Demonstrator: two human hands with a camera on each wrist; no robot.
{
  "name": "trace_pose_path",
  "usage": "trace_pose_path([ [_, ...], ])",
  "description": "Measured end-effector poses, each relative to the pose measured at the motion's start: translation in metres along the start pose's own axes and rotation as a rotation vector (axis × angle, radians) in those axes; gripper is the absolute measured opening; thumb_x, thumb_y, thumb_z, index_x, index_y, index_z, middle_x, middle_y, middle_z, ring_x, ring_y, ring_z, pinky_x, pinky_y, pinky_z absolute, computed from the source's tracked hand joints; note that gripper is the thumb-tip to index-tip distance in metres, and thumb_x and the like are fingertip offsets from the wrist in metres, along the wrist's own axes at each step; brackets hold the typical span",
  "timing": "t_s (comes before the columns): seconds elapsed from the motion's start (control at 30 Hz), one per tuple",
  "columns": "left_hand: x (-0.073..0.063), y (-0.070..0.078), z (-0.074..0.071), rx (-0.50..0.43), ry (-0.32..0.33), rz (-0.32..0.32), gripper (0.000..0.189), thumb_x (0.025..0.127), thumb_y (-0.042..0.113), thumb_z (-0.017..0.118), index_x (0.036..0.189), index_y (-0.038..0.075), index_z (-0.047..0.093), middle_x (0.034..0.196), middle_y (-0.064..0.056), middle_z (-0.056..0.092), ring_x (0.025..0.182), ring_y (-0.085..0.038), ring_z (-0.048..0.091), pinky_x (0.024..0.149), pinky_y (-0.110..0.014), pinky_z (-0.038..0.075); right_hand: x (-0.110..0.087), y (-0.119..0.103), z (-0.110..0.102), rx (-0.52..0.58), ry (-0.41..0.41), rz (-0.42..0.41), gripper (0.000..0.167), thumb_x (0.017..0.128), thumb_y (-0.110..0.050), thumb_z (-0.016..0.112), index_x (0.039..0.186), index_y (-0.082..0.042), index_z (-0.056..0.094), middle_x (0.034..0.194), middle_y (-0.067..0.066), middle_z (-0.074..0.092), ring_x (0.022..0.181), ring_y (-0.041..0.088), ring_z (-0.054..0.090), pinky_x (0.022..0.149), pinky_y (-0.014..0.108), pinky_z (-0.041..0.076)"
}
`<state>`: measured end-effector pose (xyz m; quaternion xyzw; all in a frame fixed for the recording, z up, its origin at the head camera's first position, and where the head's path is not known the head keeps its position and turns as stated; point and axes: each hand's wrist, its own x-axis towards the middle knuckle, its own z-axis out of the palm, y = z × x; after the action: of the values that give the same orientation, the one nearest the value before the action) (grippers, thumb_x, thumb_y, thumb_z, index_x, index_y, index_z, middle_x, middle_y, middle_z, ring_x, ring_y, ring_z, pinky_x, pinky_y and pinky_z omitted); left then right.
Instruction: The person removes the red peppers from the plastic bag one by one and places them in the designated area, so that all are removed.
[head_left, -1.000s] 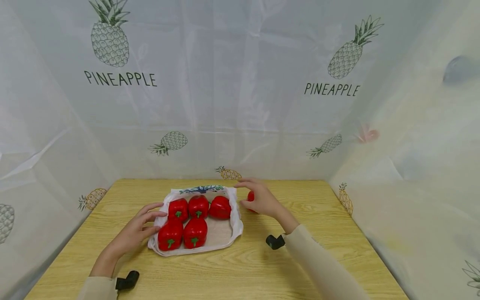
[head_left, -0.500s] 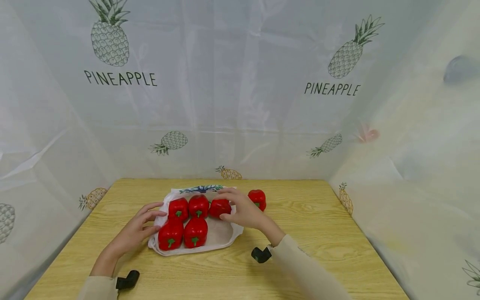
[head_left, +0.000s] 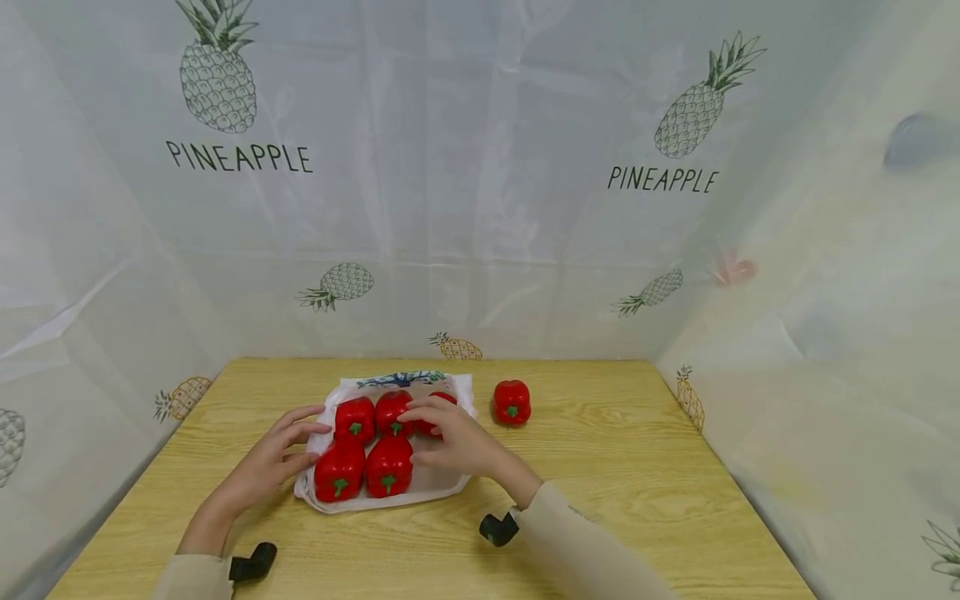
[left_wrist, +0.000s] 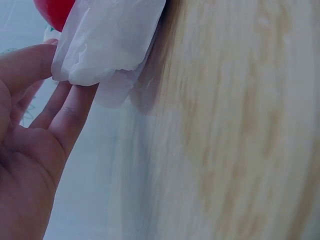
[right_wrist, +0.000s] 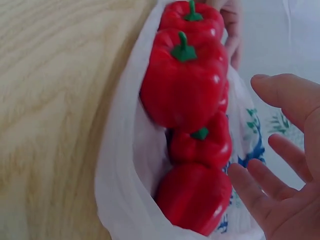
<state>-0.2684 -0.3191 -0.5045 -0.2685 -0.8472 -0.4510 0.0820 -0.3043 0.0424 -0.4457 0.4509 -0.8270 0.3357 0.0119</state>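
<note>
Several red bell peppers point(head_left: 389, 467) with green stems sit in a white plastic bag point(head_left: 420, 497) whose sides are folded low around them. At the bag's left side, my left hand point(head_left: 266, 462) pinches the rim, its fingertips partly hidden by the plastic in the left wrist view. My right hand point(head_left: 459, 442) hovers over the bag's right part, fingers spread and holding nothing. It partly covers the right-hand pepper point(right_wrist: 195, 200) in the head view. One more red bell pepper point(head_left: 512, 403) stands on the table, right of the bag.
The wooden table point(head_left: 637, 483) stretches out to the right and in front of the bag. Behind it hangs a whitish curtain point(head_left: 480, 208) printed with pineapples, and similar sheeting closes off both sides.
My right hand has moved left from beside the lone pepper to over the bag, uncovering that pepper on the table. The left hand has stayed at the bag's left rim.
</note>
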Motion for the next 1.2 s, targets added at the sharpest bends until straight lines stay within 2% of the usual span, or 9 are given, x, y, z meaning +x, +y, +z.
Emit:
trace_pose_path([
  [0.13, -0.001, 0.0, 0.0, -0.004, -0.002, 0.003, 0.035, 0.101, 0.001, 0.07, 0.135, 0.007, 0.068, 0.161, -0.018, 0.037, 0.115, -0.008, 0.058, 0.086, -0.023, 0.056, 0.001, -0.001, 0.009, 0.018, -0.01, 0.016, 0.05, 0.094, -0.012, 0.083, 0.14, -0.009, 0.067, 0.152, 0.013, 0.056, 0.136, 0.02, 0.054, 0.099, 0.035, 0.058],
  [0.33, 0.0, 0.001, 0.0, 0.002, -0.002, -0.004, 0.035, 0.101, 0.001, 0.07, 0.135, 0.008, 0.068, 0.161, -0.017, 0.038, 0.115, -0.008, 0.057, 0.087, -0.023, 0.056, 0.0, -0.002, 0.018, 0.025, -0.014, 0.064, 0.05, 0.094, -0.014, 0.082, 0.142, -0.009, 0.066, 0.154, 0.009, 0.055, 0.138, 0.019, 0.052, 0.1, 0.032, 0.056],
  [0.47, 0.0, 0.003, 0.0, -0.004, -0.004, -0.02, 0.034, 0.101, 0.003, 0.071, 0.135, 0.008, 0.068, 0.161, -0.016, 0.038, 0.117, -0.01, 0.057, 0.087, -0.024, 0.056, 0.0, -0.002, 0.023, 0.031, -0.03, 0.072, 0.052, 0.095, -0.015, 0.082, 0.143, -0.011, 0.065, 0.152, 0.005, 0.055, 0.127, 0.023, 0.059, 0.096, 0.028, 0.056],
  [0.6, -0.001, 0.004, -0.001, -0.019, -0.007, -0.028, 0.035, 0.101, 0.003, 0.071, 0.135, 0.008, 0.068, 0.162, -0.016, 0.037, 0.119, -0.012, 0.056, 0.087, -0.025, 0.056, -0.001, -0.001, 0.028, 0.032, -0.042, 0.068, 0.052, 0.094, -0.016, 0.082, 0.143, -0.013, 0.064, 0.151, 0.002, 0.055, 0.114, 0.02, 0.063, 0.09, 0.023, 0.056],
  [0.9, -0.002, 0.001, 0.0, -0.009, -0.003, -0.03, 0.034, 0.102, 0.004, 0.07, 0.135, 0.008, 0.068, 0.162, -0.016, 0.037, 0.119, -0.011, 0.055, 0.087, -0.025, 0.056, -0.001, 0.001, 0.036, 0.009, -0.048, 0.05, 0.051, 0.094, -0.018, 0.082, 0.142, -0.016, 0.066, 0.154, 0.007, 0.054, 0.116, 0.01, 0.06, 0.086, 0.02, 0.056],
  [1.07, -0.002, -0.002, 0.0, -0.001, 0.001, -0.055, 0.033, 0.102, 0.004, 0.07, 0.135, 0.007, 0.068, 0.163, -0.016, 0.037, 0.119, -0.008, 0.053, 0.088, -0.025, 0.055, -0.001, 0.001, 0.04, -0.003, -0.04, 0.049, 0.051, 0.093, -0.016, 0.083, 0.141, -0.015, 0.067, 0.153, 0.009, 0.055, 0.125, 0.011, 0.059, 0.087, 0.019, 0.056],
  [1.2, -0.001, -0.003, 0.0, -0.001, 0.002, -0.052, 0.034, 0.102, 0.003, 0.07, 0.135, 0.007, 0.068, 0.163, -0.017, 0.036, 0.119, -0.006, 0.052, 0.088, -0.025, 0.055, 0.0, -0.001, 0.041, 0.013, -0.039, 0.061, 0.051, 0.093, -0.015, 0.083, 0.141, -0.015, 0.068, 0.153, 0.008, 0.055, 0.131, 0.014, 0.057, 0.088, 0.018, 0.056],
])
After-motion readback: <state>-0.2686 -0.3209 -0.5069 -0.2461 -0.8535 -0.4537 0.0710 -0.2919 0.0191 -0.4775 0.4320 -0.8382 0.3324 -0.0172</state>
